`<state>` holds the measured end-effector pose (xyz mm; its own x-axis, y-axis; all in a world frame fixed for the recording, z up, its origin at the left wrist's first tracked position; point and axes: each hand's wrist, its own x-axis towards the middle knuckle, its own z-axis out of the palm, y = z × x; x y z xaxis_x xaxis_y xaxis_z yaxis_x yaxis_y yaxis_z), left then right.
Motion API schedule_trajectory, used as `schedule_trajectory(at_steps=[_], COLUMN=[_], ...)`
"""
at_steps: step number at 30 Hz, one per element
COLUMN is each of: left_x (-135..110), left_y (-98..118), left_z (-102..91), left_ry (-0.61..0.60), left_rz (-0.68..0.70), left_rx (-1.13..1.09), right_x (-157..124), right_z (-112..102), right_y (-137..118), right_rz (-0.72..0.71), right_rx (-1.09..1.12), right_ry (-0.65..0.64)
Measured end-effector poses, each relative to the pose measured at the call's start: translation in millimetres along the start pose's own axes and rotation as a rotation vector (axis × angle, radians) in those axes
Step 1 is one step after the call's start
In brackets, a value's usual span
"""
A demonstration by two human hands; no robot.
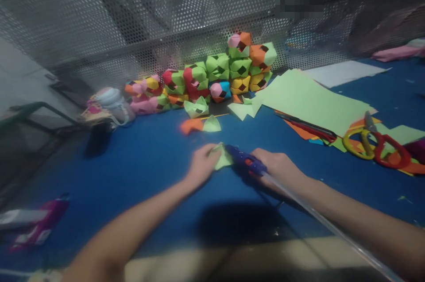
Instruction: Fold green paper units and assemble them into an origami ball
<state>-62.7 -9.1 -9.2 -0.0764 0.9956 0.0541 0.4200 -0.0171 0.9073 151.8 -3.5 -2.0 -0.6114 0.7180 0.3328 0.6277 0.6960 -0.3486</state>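
Note:
My left hand [201,166] pinches a small folded green paper piece [222,157] on the blue table [142,162]. My right hand [280,168] grips a blue glue gun [245,161], its nozzle pointing left and touching the green piece. A clear glue stick [318,219] runs back from the gun over my right forearm. Just beyond my hands lie an orange folded piece [191,125] and a green folded piece [211,124].
Stacked multicoloured paper cubes [217,74] line the perforated metal wall at the back. Green paper sheets [305,98], yellow scissors [360,142] and red scissors [392,153] lie to the right. A pink object [40,226] sits near left. A plastic jar [114,102] stands at back left.

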Motion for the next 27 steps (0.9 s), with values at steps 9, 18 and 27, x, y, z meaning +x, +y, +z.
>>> schedule_trajectory(at_steps=[9,18,27], left_x=[-1.0,-2.1,-2.0], left_y=[3.3,6.3,3.1], left_z=[-0.5,-1.2,-2.9], left_ry=[0.002,0.001,0.013], left_rz=[-0.043,-0.005,-0.058], left_rx=[-0.014,-0.004,-0.072], right_x=[-0.9,0.4,-5.3], right_z=[-4.4,0.8,-4.5], right_y=[1.8,-4.3,4.8], right_rz=[-0.035,-0.033,0.086], right_rx=[0.001,0.035,0.067], right_ry=[-0.027,0.008,0.06])
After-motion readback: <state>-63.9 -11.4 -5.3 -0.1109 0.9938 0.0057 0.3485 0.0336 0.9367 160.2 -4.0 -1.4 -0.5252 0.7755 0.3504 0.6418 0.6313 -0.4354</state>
